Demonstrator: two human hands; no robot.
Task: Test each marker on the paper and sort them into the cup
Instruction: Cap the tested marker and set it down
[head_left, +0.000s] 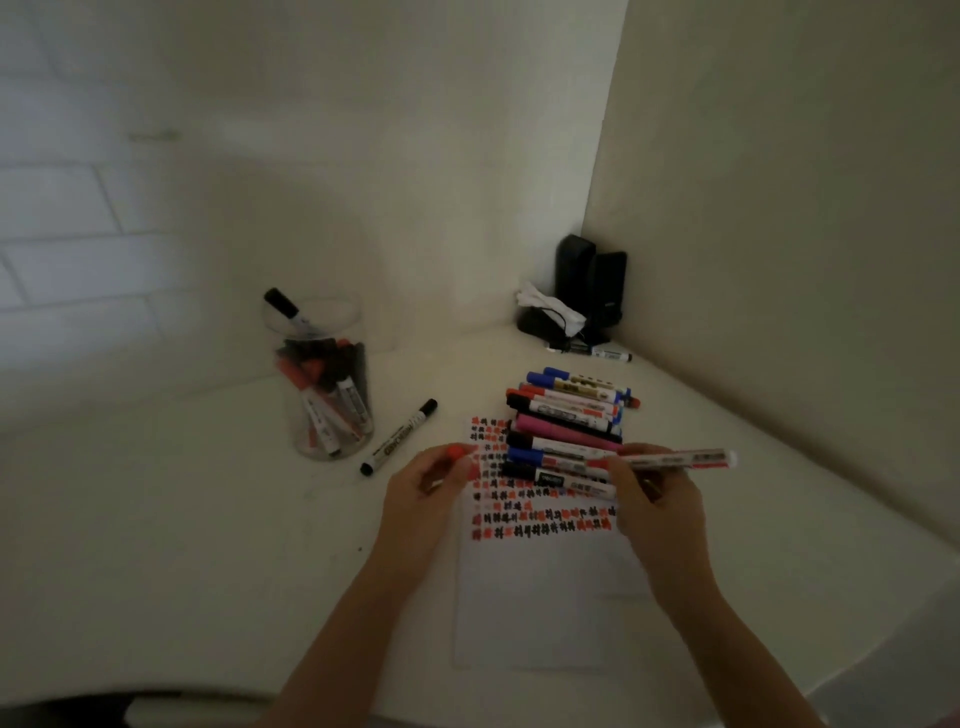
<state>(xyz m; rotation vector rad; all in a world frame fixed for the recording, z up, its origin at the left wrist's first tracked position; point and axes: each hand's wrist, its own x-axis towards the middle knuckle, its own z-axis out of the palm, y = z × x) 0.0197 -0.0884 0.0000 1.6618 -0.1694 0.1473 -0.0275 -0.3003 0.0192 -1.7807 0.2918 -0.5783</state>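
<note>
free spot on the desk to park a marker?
Bare desk left of the paper, in front of the cup; also the paper's blank lower half. Crowded: marker pile on the paper's top right, loose black marker beside the cup.

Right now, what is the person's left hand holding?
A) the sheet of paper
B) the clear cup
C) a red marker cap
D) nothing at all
C: the left hand pinches a red cap above the paper, while the right hand holds the uncapped marker.

red marker (675, 459) uncapped, level | paper (540, 571) half scribbled | clear cup (322, 384) holds markers
</note>
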